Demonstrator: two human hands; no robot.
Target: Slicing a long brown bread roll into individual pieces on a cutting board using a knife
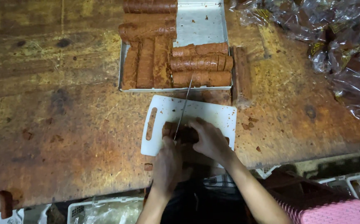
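Under the knife [183, 108] clenched in the left hand [167, 159], a brown log [179, 132], pinned by the right hand [210, 139], is mid-slice on the cutting board [196, 111]; next stroke likely needs fingers clear.

clear plastic packages [337, 45] | heaped far right on table | brown contents

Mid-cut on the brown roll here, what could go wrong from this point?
1. The right hand holds the brown roll right beside the knife; a slip could nick the fingers.
2. The cutting board lies near the table edge, partly under the hands; pressure might shift it.
3. A loose roll lies outside the tray; a nudge could roll it away.
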